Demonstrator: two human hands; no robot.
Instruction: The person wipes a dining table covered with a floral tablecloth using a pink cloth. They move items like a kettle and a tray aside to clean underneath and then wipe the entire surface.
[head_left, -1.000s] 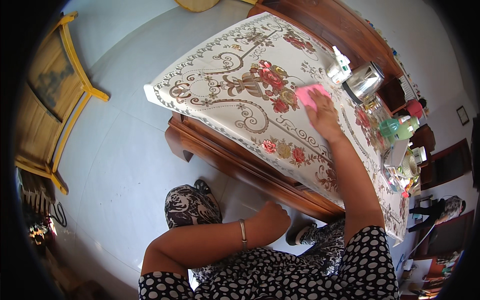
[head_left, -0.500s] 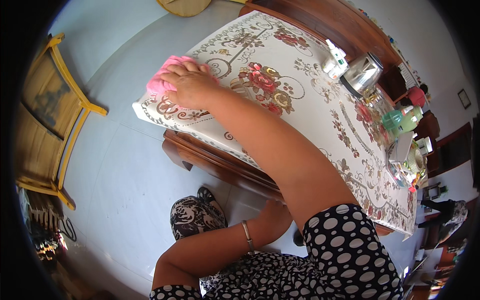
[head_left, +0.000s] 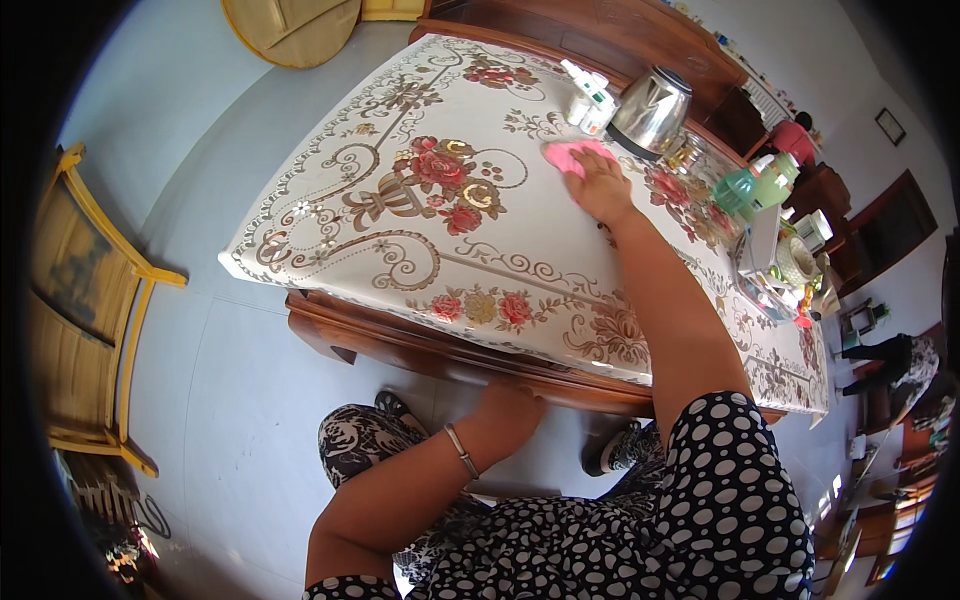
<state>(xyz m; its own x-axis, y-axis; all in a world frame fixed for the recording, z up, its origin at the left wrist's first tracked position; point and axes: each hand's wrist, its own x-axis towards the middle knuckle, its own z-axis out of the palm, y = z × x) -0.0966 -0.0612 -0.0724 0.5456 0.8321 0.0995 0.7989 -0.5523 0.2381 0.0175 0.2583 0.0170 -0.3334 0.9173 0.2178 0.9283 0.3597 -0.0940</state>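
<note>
My right hand presses a pink cloth against the table's flowered cover, with its fingers over the cloth. Just beyond it stand a steel electric kettle with a black base and a small group of white bottles. My left hand, with a silver bangle on the wrist, is low by the table's wooden front edge. Its fingers are turned away and hidden.
Green bottles and a tray of small items line the table's right side. A wooden cabinet stands behind. At left is a yellow-framed wooden piece. A person is at far right, another farther back.
My right hand has slid the pink cloth from the table's left corner across to the right, close to the kettle. My left hand stays low by the front edge. The view has shifted right.
</note>
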